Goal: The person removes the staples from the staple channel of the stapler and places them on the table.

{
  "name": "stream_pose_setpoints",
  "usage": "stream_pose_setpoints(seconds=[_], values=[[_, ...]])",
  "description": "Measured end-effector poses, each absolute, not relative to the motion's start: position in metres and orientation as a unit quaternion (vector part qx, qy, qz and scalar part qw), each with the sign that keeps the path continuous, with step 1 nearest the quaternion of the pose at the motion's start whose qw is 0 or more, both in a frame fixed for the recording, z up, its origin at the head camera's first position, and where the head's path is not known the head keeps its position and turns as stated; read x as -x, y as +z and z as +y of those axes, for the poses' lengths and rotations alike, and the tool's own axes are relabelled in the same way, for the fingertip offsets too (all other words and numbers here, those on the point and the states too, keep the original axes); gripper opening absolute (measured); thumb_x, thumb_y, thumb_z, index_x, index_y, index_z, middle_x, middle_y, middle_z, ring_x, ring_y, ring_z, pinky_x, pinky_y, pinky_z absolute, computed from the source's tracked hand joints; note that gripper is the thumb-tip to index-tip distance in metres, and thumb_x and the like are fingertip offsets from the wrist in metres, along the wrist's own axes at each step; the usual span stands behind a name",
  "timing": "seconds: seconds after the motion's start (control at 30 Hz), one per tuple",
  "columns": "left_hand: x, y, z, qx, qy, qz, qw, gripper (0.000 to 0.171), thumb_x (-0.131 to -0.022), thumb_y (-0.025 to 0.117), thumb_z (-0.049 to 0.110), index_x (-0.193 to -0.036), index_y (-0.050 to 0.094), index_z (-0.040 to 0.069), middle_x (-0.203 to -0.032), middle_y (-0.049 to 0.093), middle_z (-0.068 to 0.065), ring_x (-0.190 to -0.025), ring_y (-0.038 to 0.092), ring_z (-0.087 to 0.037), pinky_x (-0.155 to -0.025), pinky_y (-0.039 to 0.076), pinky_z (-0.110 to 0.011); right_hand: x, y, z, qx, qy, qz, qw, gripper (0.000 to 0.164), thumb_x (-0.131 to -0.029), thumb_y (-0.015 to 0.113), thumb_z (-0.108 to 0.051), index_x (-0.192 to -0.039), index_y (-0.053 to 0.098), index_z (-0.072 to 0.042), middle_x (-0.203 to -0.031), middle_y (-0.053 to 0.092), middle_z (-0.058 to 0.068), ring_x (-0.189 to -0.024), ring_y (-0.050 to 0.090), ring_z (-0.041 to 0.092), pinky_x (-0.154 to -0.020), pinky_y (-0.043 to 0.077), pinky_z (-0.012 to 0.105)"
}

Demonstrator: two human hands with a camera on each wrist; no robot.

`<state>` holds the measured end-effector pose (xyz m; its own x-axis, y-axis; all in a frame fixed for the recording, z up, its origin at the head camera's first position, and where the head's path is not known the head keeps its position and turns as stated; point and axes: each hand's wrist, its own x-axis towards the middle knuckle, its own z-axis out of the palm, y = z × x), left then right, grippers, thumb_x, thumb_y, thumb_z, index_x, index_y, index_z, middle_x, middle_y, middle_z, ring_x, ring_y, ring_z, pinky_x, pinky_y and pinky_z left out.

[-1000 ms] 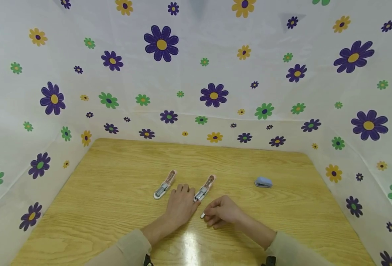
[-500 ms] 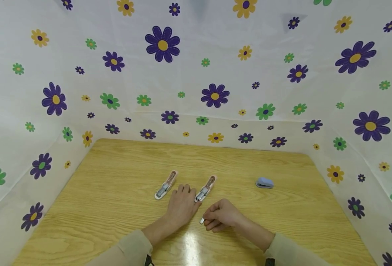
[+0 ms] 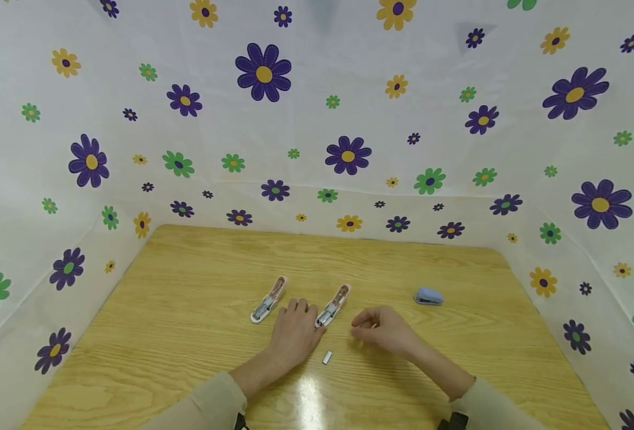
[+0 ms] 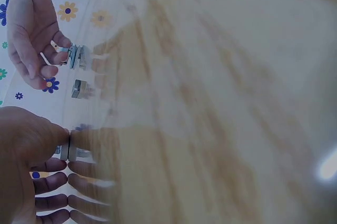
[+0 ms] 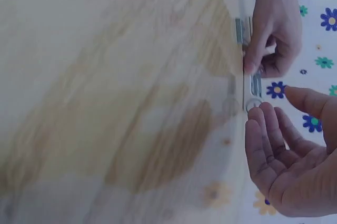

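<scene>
Stapler (image 3: 334, 306) slants toward the table's (image 3: 392, 266) far edge, between my relaxed left hand (image 3: 293, 333), thumb touching it, and my empty, loosely curled right hand (image 3: 385, 329)

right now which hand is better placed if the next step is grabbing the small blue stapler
Likely the right hand: it holds nothing and is nearer the small blue stapler. The left hand is farther off, beside an open stapler.

A pink-and-white stapler (image 3: 331, 306) lies opened out and slanted, its metal inside showing. To its left lies a matching open stapler (image 3: 267, 301), angled alike. A small silvery strip (image 3: 327, 357) lies loose near the first one's near end.
</scene>
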<state>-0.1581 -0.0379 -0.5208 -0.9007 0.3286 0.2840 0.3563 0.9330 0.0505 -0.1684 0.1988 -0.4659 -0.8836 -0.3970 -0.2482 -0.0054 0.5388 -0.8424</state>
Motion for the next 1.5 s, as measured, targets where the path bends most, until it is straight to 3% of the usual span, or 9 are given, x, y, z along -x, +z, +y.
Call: stream_pose_setpoints(seconds=[0.33, 0.53, 0.73, 0.97, 1.17, 1.5], values=[[0.159, -0.521, -0.038, 0.182, -0.051, -0.971, 0.144, 0.039, -0.095, 0.075, 0.051, -0.095, 0.066, 0.013, -0.094, 0.066, -0.006, -0.087, 0.061, -0.023, -0.071, 0.053, -0.037, 0.175, -0.455, 0.239, 0.148, -0.361, 0.918, 0.072, 0.023, -0.102, 0.071, -0.027, -0.112, 0.075, -0.007, -0.097, 0.075, 0.004, -0.082, 0.063, 0.012, -0.069, 0.052, 0.025], [0.159, -0.521, -0.039, 0.183, -0.052, -0.971, 0.142, 0.039, -0.095, 0.075, 0.05, -0.094, 0.065, 0.012, -0.094, 0.067, -0.007, -0.087, 0.061, -0.023, -0.071, 0.053, -0.038, 0.183, -0.456, 0.262, 0.16, -0.313, 0.936, -0.031, 0.02, -0.1, 0.073, -0.02, -0.11, 0.075, -0.004, -0.094, 0.077, 0.004, -0.08, 0.068, 0.012, -0.071, 0.056, 0.024], [0.159, -0.52, -0.039, 0.185, -0.053, -0.971, 0.145, 0.039, -0.095, 0.075, 0.05, -0.095, 0.066, 0.012, -0.093, 0.066, -0.007, -0.087, 0.061, -0.023, -0.071, 0.053, -0.038, 0.194, -0.459, 0.287, 0.189, -0.235, 0.948, -0.106, 0.026, -0.1, 0.074, -0.021, -0.116, 0.074, 0.0, -0.1, 0.075, 0.009, -0.085, 0.071, 0.021, -0.073, 0.06, 0.034], [0.159, -0.52, -0.038, 0.186, -0.055, -0.971, 0.14, 0.039, -0.095, 0.075, 0.05, -0.095, 0.066, 0.012, -0.093, 0.066, -0.007, -0.087, 0.062, -0.023, -0.07, 0.053, -0.038, 0.205, -0.464, 0.316, 0.216, -0.177, 0.951, -0.136, 0.028, -0.098, 0.075, -0.02, -0.119, 0.073, 0.0, -0.104, 0.073, 0.011, -0.088, 0.072, 0.025, -0.072, 0.061, 0.042], [0.159, -0.521, -0.039, 0.183, -0.051, -0.972, 0.141, 0.039, -0.094, 0.075, 0.051, -0.095, 0.067, 0.013, -0.092, 0.065, -0.006, -0.086, 0.061, -0.023, -0.07, 0.053, -0.038, 0.211, -0.469, 0.329, 0.231, -0.123, 0.953, -0.156, 0.037, -0.093, 0.082, -0.023, -0.121, 0.073, -0.001, -0.11, 0.072, 0.014, -0.084, 0.072, 0.027, -0.064, 0.059, 0.039], [0.16, -0.523, -0.04, 0.186, -0.045, -0.971, 0.146, 0.039, -0.094, 0.075, 0.052, -0.093, 0.066, 0.014, -0.094, 0.067, -0.006, -0.088, 0.062, -0.023, -0.07, 0.054, -0.037, 0.22, -0.476, 0.343, 0.228, -0.066, 0.965, -0.115, 0.046, -0.094, 0.079, -0.034, -0.127, 0.07, -0.002, -0.12, 0.07, 0.02, -0.11, 0.069, 0.042, -0.086, 0.06, 0.058]])
